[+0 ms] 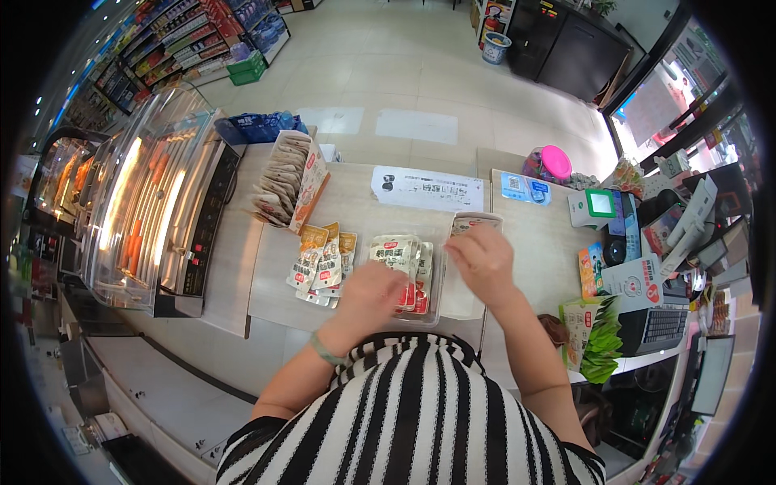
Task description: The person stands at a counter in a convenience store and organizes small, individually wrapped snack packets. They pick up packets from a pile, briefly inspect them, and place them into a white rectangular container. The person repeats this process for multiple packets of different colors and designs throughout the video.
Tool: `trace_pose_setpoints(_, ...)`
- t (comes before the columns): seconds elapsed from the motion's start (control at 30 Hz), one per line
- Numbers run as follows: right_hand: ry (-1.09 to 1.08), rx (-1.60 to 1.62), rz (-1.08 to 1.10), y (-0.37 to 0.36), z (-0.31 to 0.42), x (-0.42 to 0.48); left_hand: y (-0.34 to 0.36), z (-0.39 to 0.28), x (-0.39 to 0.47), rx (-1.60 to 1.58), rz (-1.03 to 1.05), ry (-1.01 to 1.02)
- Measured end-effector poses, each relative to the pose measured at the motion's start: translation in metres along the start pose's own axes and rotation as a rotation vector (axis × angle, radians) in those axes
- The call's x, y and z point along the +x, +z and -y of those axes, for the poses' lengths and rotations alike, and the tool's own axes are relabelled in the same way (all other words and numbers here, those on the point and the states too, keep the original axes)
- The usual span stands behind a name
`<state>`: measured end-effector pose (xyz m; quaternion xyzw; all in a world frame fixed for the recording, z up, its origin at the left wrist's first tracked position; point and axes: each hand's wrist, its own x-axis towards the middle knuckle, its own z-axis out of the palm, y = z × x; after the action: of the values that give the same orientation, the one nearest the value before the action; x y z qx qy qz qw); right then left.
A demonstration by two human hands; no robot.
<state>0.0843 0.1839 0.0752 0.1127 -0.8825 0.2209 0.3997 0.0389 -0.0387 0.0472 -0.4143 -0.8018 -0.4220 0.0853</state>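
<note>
My left hand (371,298) is blurred and hovers over the near-left side of a clear plastic tray (435,312). White and red snack pouches (393,248) lie overlapped in that tray, partly covered by the hand. My right hand (485,260) is above a narrow, pale cardboard box (464,303), its fingertips drawn together near the box's left edge. Packets (473,222) show at the far end of this box. Whether either hand holds anything cannot be made out. Left of the tray, several white and gold pouches (321,260) lie fanned on the counter.
A tall display box (312,173) full of packets stands at the back left, beside a lit glass sausage-roller cabinet (157,212). To the right are a payment terminal (593,208), a keyboard (664,326) and a box of green packets (579,333). A printed sheet (427,188) lies beyond the tray.
</note>
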Motion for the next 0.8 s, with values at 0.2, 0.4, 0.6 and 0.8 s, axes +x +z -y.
trace_pose_setpoints(0.2,-0.008,0.22,0.193,0.04,0.05,-0.015,-0.036,0.13,-0.06,0.303,-0.146,-0.591)
trace_pose_setpoints(0.4,-0.037,0.266,0.369,0.055,0.067,-0.027,-0.047,0.186,-0.092,0.446,-0.049,-0.934)
trace_pose_setpoints(0.6,-0.028,0.241,0.339,0.058,0.066,-0.034,-0.051,0.189,-0.077,0.316,0.069,-1.08)
trace_pose_setpoints(0.8,-0.022,0.23,0.367,0.063,0.067,-0.04,-0.055,0.213,-0.079,0.197,0.219,-1.11)
